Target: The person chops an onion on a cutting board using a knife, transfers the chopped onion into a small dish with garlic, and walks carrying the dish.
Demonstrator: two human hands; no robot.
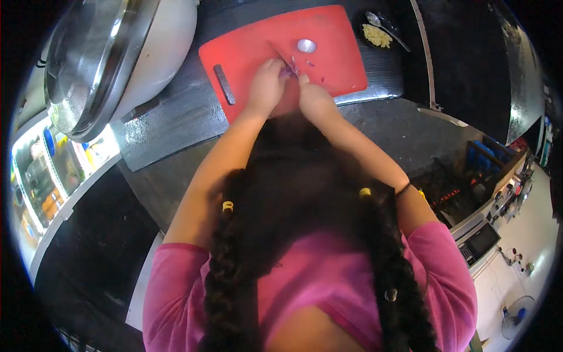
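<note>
A red cutting board (252, 56) lies on the dark counter. My right hand (315, 101) is closed round the handle of a knife (282, 57), whose blade points up and left across the board. Just left of the blade, my left hand (267, 87) presses a purple piece of food (286, 73) on the board, its fingers bent round it. Small purple bits (309, 63) are scattered right of the knife. Above them sits a round whitish piece (306, 46), perhaps a cut onion half.
A dark dish with chopped yellowish food (377, 37) and a spoon (387, 30) stands right of the board. At the upper left is a large white appliance with a glass lid (88, 58). The dark counter (158, 120) has its edge below the board.
</note>
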